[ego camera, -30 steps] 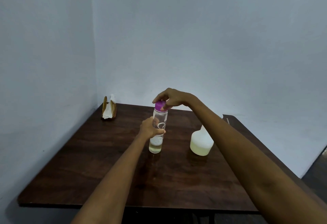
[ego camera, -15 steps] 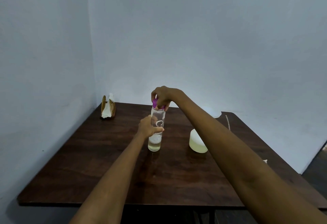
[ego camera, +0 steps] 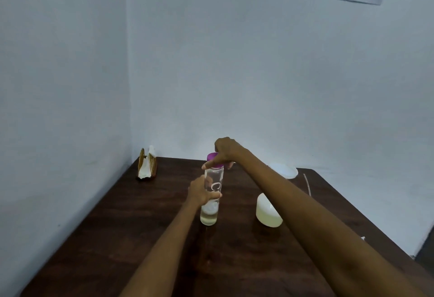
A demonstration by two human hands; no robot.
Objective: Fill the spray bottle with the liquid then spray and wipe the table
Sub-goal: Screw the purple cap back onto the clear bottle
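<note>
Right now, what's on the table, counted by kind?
Clear bottle with purple cap, held by left hand and right hand: 1
White spray bottle body: 1
Napkin holder: 1
White round item at the far edge, kind unclear: 1
Thin tube: 1
Total: 5

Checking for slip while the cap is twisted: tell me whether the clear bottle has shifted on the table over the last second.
No. The clear bottle keeps its spot between the napkin holder and the white bottle; only the camera tilted.
</note>
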